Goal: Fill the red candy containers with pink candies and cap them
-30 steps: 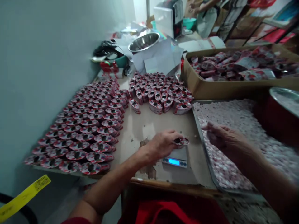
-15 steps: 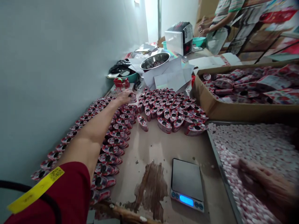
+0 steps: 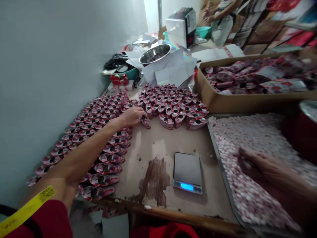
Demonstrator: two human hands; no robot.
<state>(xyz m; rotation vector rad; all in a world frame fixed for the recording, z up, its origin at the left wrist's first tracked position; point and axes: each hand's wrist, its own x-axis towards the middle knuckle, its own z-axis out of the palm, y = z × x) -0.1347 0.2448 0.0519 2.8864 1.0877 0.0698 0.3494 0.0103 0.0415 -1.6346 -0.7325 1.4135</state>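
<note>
From scale (image 3: 187, 169) | 11 o'clock: left hand (image 3: 132, 116) on pouch (image 3: 146, 123), pinch unclear | 3 o'clock: right hand (image 3: 257, 165) over tray (image 3: 220, 162), grip unclear

the counter (image 3: 158, 142) has a pale top with a worn brown patch (image 3: 156, 180) near its front edge and a few dark specks. a slim digital scale (image 3: 187, 170) sits beside the patch. red-and-white pouches (image 3: 101, 169) stand in rows along the left, others clustered at the middle back; a metal tray (image 3: 219, 157) lies at right.
</note>
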